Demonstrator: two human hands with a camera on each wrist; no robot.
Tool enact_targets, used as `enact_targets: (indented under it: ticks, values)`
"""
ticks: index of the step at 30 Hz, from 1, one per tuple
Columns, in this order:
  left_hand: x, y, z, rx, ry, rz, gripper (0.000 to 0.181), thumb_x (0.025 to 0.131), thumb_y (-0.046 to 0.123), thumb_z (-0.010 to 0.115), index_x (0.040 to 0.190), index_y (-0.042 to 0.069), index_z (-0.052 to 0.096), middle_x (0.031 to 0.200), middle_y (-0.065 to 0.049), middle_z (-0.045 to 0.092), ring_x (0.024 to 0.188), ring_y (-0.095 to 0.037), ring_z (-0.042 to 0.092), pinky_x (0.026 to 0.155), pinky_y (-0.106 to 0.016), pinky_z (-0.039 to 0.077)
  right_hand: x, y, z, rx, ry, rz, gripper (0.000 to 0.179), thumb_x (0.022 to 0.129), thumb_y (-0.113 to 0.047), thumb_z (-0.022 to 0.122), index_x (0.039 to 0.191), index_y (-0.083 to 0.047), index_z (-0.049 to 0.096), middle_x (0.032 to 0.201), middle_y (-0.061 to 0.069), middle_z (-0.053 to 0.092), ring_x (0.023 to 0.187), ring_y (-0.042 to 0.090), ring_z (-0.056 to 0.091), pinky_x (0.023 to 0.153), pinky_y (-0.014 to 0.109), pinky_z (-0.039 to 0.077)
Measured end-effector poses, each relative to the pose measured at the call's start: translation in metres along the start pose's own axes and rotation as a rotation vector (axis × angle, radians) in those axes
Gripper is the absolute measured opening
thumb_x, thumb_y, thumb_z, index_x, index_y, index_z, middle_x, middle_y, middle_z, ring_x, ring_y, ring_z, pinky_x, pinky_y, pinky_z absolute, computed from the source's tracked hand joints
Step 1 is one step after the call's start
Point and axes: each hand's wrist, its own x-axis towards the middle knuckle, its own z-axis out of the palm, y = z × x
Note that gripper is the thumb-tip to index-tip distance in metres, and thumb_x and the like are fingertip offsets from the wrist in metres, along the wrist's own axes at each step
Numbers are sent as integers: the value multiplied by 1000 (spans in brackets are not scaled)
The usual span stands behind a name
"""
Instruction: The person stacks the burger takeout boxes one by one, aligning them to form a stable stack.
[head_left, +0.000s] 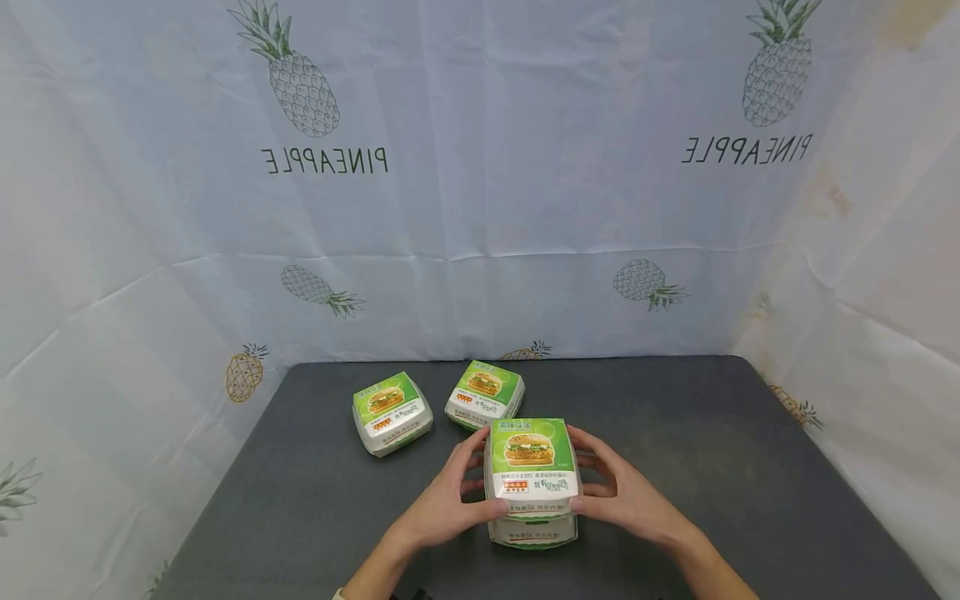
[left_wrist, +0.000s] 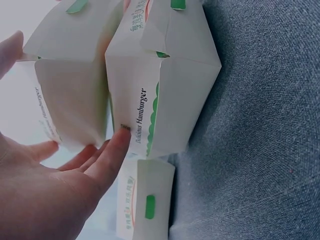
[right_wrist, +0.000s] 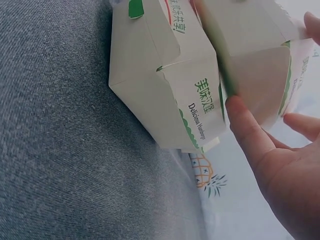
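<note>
Between both hands is a green-and-white hamburger box (head_left: 532, 458), directly over a second hamburger box (head_left: 534, 533) that sits on the table. My left hand (head_left: 444, 500) grips the upper box's left side, and my right hand (head_left: 632, 500) grips its right side, thumbs at the front corners. In the left wrist view, a fingertip lies against the lower box (left_wrist: 135, 90) while the upper box (left_wrist: 72, 100) is within the hand's grasp. From the right wrist, a finger shows close to the seam between the lower box (right_wrist: 195, 85) and the upper box (right_wrist: 260, 75).
Two more hamburger boxes stand farther back on the dark table (head_left: 712, 467): one at the left (head_left: 392, 414), the other box (head_left: 485, 392) just behind the stack. A white pineapple-print cloth (head_left: 480, 208) hangs behind the table and along both sides.
</note>
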Motion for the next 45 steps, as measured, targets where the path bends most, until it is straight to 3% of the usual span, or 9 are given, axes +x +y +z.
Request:
enact_targets:
  ticks: [45]
  values:
    - [0, -4, 0, -9, -10, 1, 91, 94, 30, 73, 164, 22, 15, 158, -9, 26, 141, -28, 38, 104, -37, 47, 0, 1, 3, -84, 55, 21, 87, 94, -10, 71, 163, -16, 18, 158, 19, 26, 141, 45, 33, 98, 37, 53]
